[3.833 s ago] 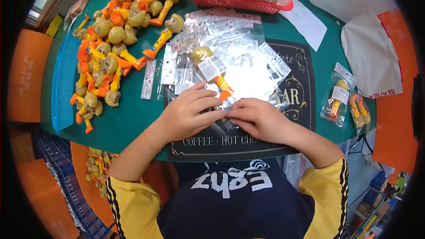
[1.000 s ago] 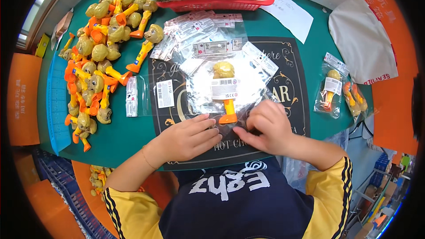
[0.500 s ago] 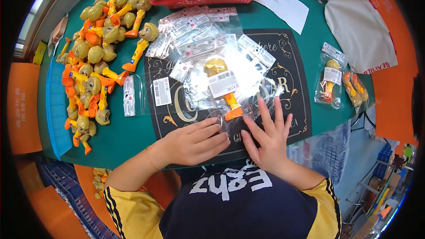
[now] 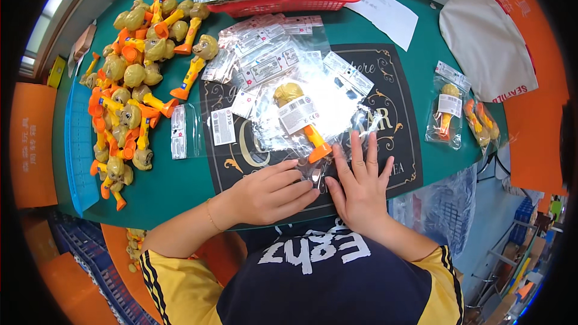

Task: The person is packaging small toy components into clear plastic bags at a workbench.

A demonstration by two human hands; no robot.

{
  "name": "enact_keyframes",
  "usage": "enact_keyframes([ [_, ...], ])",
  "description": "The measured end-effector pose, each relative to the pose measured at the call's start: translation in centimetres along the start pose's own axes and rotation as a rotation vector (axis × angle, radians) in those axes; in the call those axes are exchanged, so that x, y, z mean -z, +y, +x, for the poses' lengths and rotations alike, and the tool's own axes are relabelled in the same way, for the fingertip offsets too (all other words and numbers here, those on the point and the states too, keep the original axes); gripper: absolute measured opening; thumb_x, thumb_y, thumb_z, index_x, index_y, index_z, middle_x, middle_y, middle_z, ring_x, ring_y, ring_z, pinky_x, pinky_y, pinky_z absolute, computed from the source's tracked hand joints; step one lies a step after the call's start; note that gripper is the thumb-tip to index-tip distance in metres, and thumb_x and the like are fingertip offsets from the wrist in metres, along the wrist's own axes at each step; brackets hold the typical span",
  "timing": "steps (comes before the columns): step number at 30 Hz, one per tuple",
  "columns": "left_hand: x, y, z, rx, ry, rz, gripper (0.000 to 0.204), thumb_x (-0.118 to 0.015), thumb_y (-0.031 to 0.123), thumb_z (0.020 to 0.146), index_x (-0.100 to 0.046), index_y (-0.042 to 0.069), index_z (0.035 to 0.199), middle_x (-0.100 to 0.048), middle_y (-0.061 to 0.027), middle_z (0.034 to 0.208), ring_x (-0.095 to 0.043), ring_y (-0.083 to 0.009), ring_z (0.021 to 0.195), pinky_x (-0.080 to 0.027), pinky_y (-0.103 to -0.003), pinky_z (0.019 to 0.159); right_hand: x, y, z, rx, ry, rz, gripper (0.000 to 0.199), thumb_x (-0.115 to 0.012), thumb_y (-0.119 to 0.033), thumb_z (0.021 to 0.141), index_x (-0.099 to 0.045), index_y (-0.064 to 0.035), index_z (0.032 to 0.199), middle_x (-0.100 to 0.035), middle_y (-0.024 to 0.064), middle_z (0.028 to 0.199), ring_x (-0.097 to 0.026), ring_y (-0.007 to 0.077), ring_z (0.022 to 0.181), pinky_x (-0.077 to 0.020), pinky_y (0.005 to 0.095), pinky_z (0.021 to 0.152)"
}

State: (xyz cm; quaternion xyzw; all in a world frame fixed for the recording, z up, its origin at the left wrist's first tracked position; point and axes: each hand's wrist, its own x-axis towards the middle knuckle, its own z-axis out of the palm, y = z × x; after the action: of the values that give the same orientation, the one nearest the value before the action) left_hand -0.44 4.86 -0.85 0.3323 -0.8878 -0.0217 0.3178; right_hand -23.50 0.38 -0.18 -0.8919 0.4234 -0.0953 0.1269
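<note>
Two hands: both lay flat on one clear plastic bag point(image 4: 313, 144) holding a yellow-headed toy with an orange handle point(image 4: 301, 117), near the front edge of the green table point(image 4: 180, 186).
Left hand point(image 4: 268, 195): palm down, fingers stretched and loosely together, tips pressing the bag's near end; nothing gripped.
Right hand point(image 4: 361, 189): palm down, fingers spread wide, pressing the bag beside the left fingertips; nothing gripped.
Bagged toy: lay on the black printed mat point(image 4: 391, 108), head pointing to the far edge, orange foot point(image 4: 320, 151) just beyond the fingers.
Bag mouth: under the fingers, cannot tell if sealed.
Loose stock: pile of yellow-and-orange toys point(image 4: 129, 93) along the table's left edge, on a blue tray point(image 4: 75, 156).
Empty bags: heap of clear labelled bags point(image 4: 265, 60) at mid-table, touching the worked bag.
Done pieces: two bagged toys point(image 4: 457, 111) near the right edge, well apart from the hands.
Far edge: red plastic basket point(image 4: 295, 3) filled with bags.
Risk 1: the slick film likely could slide under flat palms, so the fold would go crooked.
Risk 2: trapped air probably could puff the bag open again if pressure was uneven.
Risk 3: neighbouring empty bags could get caught under the fingers, since they overlapped the worked one.
</note>
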Motion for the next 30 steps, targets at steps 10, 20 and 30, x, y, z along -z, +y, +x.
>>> enact_keyframes([
  [10, 0.3, 0.1, 0.1, -0.010, -0.028, -0.007, 0.022, -0.065, 0.011, 0.084, -0.071, 0.006, 0.104, -0.065, -0.0057, 0.107, -0.061, -0.0255, 0.111, -0.050, -0.047, 0.104, 1.0, -0.1, 2.2, 0.106, 0.233, 0.071, 0.024, -0.076, -0.019, 0.084, -0.072, -0.0181, 0.108, -0.056, 0.0096, 0.139, -0.031, 0.0390, 0.145, -0.0120, 0.0734, 0.107],
  [20, 0.8, 0.2, 0.0, -0.065, -0.097, 0.069, 0.017, -0.065, 0.010, 0.084, -0.071, 0.007, 0.099, -0.066, -0.0045, 0.107, -0.062, -0.0245, 0.115, -0.050, -0.043, 0.106, 1.1, 2.6, 5.0, 0.477, 0.252, 0.014, 0.026, -0.076, -0.015, 0.078, -0.072, -0.0162, 0.103, -0.070, -0.0050, 0.112, -0.059, 0.0256, 0.123, -0.0122, 0.0646, 0.114],
  [30, 1.2, 0.2, -0.8, -0.028, -0.196, 0.141, 0.022, -0.061, 0.014, 0.081, -0.065, 0.004, 0.100, -0.064, -0.0063, 0.102, -0.059, -0.0255, 0.116, -0.046, -0.041, 0.107, 0.5, 2.8, 7.2, 0.678, 0.313, -0.118, 0.022, -0.072, -0.021, 0.084, -0.075, -0.0178, 0.105, -0.070, -0.0039, 0.120, -0.060, 0.0249, 0.123, -0.0055, 0.0653, 0.116],
])
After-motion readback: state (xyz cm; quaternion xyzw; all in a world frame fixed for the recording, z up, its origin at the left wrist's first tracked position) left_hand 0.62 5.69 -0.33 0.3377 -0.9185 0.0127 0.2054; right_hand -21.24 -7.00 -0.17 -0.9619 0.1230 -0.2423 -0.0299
